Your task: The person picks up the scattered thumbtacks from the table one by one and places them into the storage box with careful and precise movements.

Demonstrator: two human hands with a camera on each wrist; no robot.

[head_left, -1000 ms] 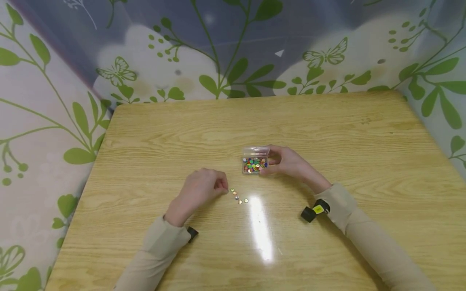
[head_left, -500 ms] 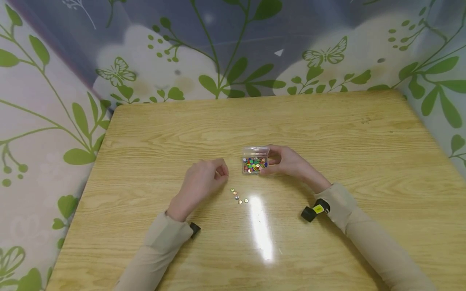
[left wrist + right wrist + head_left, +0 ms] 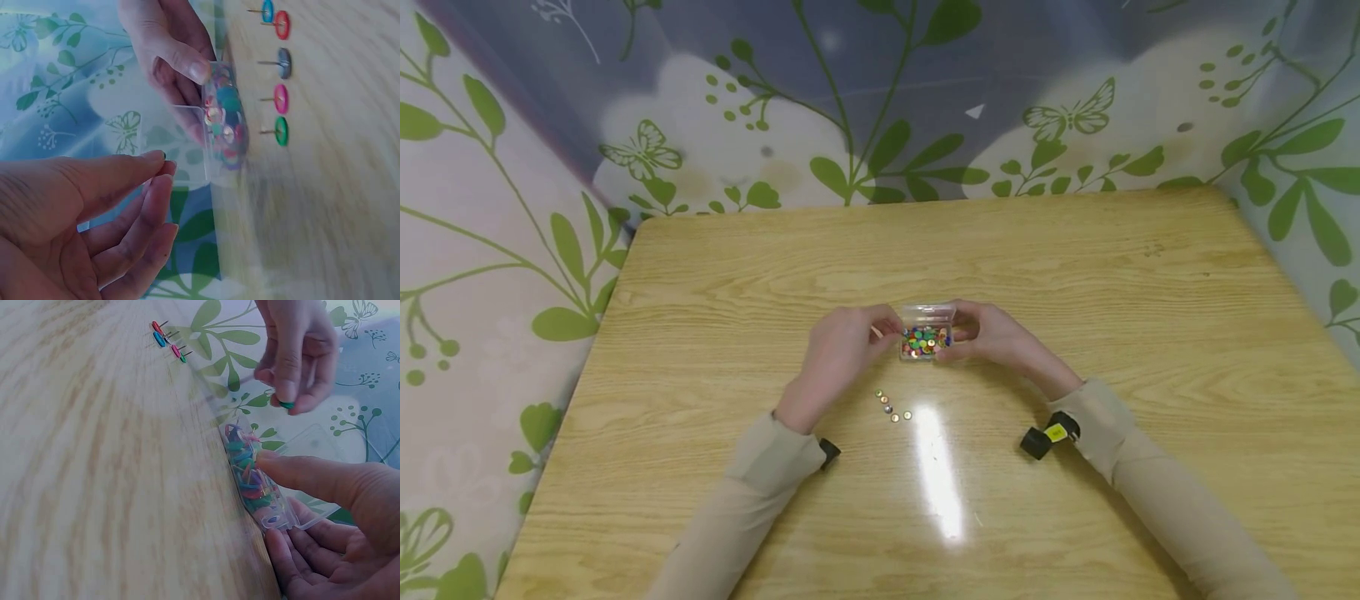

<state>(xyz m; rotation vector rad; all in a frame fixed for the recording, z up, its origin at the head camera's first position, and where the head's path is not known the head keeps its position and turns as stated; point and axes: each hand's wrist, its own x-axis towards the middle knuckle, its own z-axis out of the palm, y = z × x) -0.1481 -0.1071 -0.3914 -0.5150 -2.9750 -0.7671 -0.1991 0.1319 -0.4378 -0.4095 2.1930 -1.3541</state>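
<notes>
My left hand [image 3: 841,350] is at the left side of a small clear plastic box [image 3: 927,357], thumb and finger pinching a green thumbtack [image 3: 286,405]. Only a sliver of that tack shows in the left wrist view. With its lid [image 3: 175,142] tipped back, the box holds many coloured thumbtacks [image 3: 227,112]. My right hand [image 3: 996,337] grips the box from the right, its thumb on the near side. In front of the box, several loose thumbtacks stand in a slanting row with pins up, among them a green one [image 3: 282,131], a pink one [image 3: 281,99] and a grey one [image 3: 284,63].
Everything stands on a wood-grain table [image 3: 760,258]. A patterned wall covering [image 3: 895,100] with leaves and butterflies rises behind its far edge. A bright light reflection [image 3: 938,475] lies on the tabletop nearer the person. Each wrist wears a black camera.
My left hand has moved away from the row of loose thumbtacks, up and right to the box. The right hand and the box have stayed in place.
</notes>
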